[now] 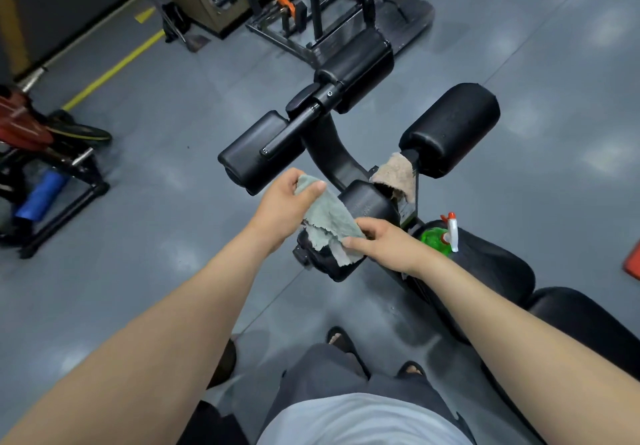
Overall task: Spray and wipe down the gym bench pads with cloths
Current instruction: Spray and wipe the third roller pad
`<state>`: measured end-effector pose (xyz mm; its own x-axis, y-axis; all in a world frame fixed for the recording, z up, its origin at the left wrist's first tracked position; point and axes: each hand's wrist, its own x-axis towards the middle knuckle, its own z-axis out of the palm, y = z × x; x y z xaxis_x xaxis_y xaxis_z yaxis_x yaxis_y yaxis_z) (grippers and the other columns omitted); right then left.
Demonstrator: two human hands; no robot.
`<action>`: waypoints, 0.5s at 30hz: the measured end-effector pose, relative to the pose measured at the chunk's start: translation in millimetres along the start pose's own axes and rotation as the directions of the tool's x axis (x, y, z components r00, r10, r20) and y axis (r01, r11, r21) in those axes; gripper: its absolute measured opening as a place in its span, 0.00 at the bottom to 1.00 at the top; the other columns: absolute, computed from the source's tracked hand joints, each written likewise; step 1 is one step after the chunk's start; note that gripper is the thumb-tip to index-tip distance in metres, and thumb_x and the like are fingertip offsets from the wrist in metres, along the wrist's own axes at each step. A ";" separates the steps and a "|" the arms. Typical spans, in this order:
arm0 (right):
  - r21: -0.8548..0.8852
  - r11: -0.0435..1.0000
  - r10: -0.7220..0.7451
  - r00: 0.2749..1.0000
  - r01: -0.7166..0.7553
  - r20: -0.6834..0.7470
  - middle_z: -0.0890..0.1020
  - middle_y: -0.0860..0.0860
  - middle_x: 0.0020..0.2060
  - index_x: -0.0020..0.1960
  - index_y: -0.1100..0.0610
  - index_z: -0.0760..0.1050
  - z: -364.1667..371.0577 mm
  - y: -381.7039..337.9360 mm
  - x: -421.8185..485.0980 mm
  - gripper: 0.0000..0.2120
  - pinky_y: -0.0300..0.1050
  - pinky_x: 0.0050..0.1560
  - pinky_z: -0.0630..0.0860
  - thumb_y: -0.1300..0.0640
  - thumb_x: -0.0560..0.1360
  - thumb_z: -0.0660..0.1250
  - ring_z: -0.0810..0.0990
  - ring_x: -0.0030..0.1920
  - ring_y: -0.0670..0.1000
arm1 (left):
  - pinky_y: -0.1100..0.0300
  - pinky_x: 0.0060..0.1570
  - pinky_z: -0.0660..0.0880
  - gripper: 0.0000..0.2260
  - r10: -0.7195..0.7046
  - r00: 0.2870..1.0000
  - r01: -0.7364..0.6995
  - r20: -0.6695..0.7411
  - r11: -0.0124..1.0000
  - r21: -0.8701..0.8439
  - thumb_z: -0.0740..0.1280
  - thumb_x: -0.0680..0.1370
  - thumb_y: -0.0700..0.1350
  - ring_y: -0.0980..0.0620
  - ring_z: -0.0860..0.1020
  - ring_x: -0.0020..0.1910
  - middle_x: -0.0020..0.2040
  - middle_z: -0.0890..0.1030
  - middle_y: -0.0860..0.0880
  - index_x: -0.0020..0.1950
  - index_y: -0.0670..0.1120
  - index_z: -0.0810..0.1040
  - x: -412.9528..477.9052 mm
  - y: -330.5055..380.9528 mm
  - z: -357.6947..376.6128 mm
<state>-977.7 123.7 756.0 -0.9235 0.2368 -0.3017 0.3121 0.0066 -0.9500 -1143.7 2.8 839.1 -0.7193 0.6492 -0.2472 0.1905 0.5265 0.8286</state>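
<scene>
My left hand (pixel 285 210) and right hand (pixel 386 240) pinch the frayed grey-green cloth (pixel 327 219); I'd stretch it round the black roller pad (pixel 374 204).

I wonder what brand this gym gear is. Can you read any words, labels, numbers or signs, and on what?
No text can be read.
Roller pad: a faint mark, too blurred to read.
Spray bottle: no legible label.
Yellow triangle painted on the floor: no words.

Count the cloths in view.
2. A grey cloth held by the left hand and right hand; a tan cloth draped on the bench frame beyond. Others may be hidden.
</scene>
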 end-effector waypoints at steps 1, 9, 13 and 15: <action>0.011 1.000 0.011 1.000 -0.011 -0.007 0.83 0.46 0.40 0.52 0.53 0.81 -2.7 4.5 1.1 0.06 0.38 0.46 0.75 0.51 0.81 0.69 0.79 0.40 0.41 | 0.36 0.50 0.81 0.13 -0.014 1.000 0.014 0.008 1.000 -0.008 0.70 0.77 0.56 0.40 0.83 0.47 0.46 0.82 0.42 0.49 0.47 0.75 4.4 -3.3 -0.5; 0.101 0.962 0.263 0.959 -0.253 -0.104 0.80 0.53 0.34 0.42 0.58 0.75 -8.3 28.3 15.2 0.09 0.45 0.39 0.80 0.57 0.80 0.68 0.80 0.35 0.50 | 0.49 0.54 0.78 0.15 -0.189 0.982 0.181 0.003 0.942 0.282 0.60 0.81 0.41 0.44 0.79 0.56 0.62 0.78 0.45 0.68 0.50 0.75 46.8 -47.9 5.2; -0.010 0.925 0.369 0.901 -0.381 -0.229 0.83 0.60 0.36 0.45 0.65 0.78 -19.9 41.1 23.3 0.12 0.50 0.39 0.79 0.55 0.79 0.67 0.79 0.35 0.54 | 0.53 0.69 0.68 0.21 -0.149 0.989 0.137 -0.012 0.876 0.462 0.64 0.80 0.41 0.44 0.69 0.70 0.70 0.69 0.45 0.73 0.46 0.69 60.2 -63.2 21.5; 0.026 0.901 0.421 0.860 -0.432 -0.289 0.82 0.56 0.36 0.46 0.61 0.78 -30.0 46.1 24.5 0.09 0.47 0.37 0.78 0.55 0.80 0.66 0.78 0.34 0.52 | 0.52 0.67 0.69 0.17 -0.092 0.995 0.065 0.039 0.894 0.443 0.66 0.80 0.47 0.45 0.70 0.68 0.66 0.71 0.46 0.68 0.45 0.72 64.1 -65.4 32.4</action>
<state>-979.3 159.0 707.1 -0.5984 0.4872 -0.6361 0.6748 -0.1216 -0.7279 -1180.5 27.7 752.8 -0.7071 0.6191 -0.3417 0.4196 0.7562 0.5021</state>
